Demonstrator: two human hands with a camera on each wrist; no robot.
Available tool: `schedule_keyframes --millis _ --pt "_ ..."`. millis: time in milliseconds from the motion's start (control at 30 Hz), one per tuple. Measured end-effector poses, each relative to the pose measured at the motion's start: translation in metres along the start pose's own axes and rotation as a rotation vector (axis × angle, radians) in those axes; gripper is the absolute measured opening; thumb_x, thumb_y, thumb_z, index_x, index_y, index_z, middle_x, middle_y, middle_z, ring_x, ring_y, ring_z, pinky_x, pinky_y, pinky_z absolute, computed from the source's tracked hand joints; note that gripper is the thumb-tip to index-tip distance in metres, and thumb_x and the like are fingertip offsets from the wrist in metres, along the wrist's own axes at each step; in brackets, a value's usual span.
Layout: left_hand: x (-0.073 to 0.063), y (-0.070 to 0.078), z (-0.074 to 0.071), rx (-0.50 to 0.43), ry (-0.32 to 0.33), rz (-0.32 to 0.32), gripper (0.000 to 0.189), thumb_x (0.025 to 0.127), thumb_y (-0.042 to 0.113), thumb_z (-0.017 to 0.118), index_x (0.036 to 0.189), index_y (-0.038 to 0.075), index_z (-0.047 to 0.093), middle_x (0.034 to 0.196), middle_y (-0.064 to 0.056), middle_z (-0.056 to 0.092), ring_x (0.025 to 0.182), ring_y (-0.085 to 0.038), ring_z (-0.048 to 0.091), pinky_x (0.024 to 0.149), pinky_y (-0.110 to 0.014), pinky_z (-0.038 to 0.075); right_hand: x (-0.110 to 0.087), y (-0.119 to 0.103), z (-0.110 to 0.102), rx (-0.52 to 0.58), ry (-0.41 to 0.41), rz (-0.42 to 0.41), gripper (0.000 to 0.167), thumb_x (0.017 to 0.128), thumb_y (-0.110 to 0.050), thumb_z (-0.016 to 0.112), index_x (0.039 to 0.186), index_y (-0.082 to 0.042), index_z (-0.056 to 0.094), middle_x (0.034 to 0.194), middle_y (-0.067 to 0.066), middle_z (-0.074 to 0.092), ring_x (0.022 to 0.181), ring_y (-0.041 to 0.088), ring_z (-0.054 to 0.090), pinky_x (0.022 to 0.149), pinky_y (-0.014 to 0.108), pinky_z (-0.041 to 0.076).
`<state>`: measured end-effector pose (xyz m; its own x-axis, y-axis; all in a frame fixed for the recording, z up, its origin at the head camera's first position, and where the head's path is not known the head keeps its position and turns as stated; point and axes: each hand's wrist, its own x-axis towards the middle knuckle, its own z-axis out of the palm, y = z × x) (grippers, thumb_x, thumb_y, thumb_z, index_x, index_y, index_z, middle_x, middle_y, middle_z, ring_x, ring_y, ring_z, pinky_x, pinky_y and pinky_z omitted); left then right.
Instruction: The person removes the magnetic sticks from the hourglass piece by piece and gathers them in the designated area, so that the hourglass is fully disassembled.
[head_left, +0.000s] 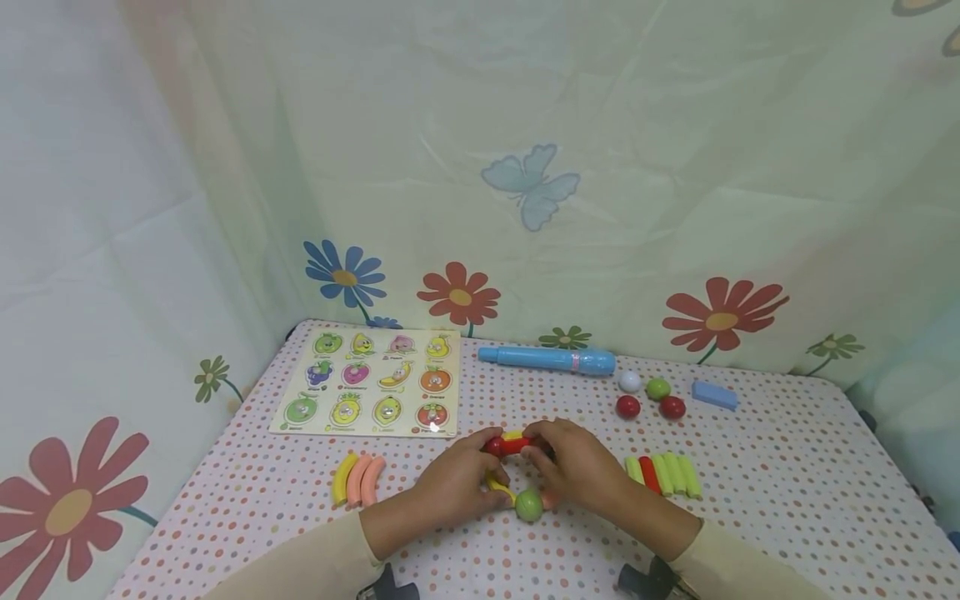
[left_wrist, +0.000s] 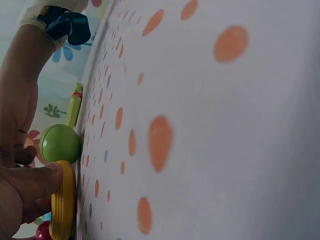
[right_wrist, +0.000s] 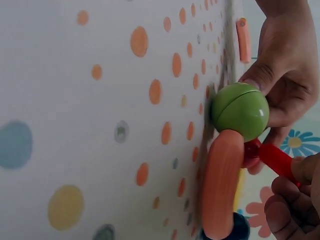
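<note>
My left hand grips a yellow curved rod, thumb on its ribbed side, with fingers at a red ball. A short red rod is pinched between thumb and fingers of my right hand, one end right at the red ball. Below the hands, a green ball sits close over the dotted cloth at the end of the yellow rod. A salmon curved rod meets the green ball on the right-hand side. Another yellow piece shows just behind the red rod.
Yellow and salmon curved rods lie at left, light green and red straight rods at right. Behind stand a fruit picture board, a blue tube, white, green and red balls, and a blue block.
</note>
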<state>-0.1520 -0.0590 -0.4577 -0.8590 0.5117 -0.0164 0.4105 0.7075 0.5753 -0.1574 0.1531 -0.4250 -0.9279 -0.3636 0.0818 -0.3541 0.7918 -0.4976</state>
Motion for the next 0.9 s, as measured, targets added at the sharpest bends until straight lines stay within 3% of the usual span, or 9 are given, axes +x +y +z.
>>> schedule_keyframes --millis 133,400,900 --pt "0.000 0.001 0.000 0.023 0.009 0.001 0.013 0.082 0.032 0.087 0.090 0.026 0.080 0.157 -0.005 0.044 0.141 -0.027 0.045 0.110 -0.044 0.042 0.000 0.002 -0.007 0.012 0.035 -0.008 0.024 0.093 -0.020 0.078 0.114 -0.011 0.070 0.090 -0.009 0.062 0.075 0.008 0.053 0.066 0.025 0.050" --pt "-0.002 0.002 0.000 0.023 0.006 -0.016 0.013 0.082 0.032 0.087 0.091 0.027 0.079 0.158 -0.003 0.044 0.139 -0.027 0.046 0.109 -0.042 0.044 -0.008 0.020 -0.022 -0.009 0.127 -0.015 0.031 0.082 -0.008 0.084 0.109 -0.010 0.069 0.091 -0.003 0.066 0.069 0.012 0.051 0.058 0.023 0.047" --pt "-0.001 0.002 0.000 0.030 0.006 0.000 0.013 0.082 0.033 0.086 0.092 0.028 0.080 0.158 -0.003 0.043 0.139 -0.028 0.047 0.109 -0.043 0.043 -0.040 0.070 -0.061 -0.070 0.144 0.152 0.032 0.088 -0.014 0.081 0.117 -0.006 0.069 0.099 0.005 0.070 0.067 0.016 0.053 0.053 0.026 0.047"
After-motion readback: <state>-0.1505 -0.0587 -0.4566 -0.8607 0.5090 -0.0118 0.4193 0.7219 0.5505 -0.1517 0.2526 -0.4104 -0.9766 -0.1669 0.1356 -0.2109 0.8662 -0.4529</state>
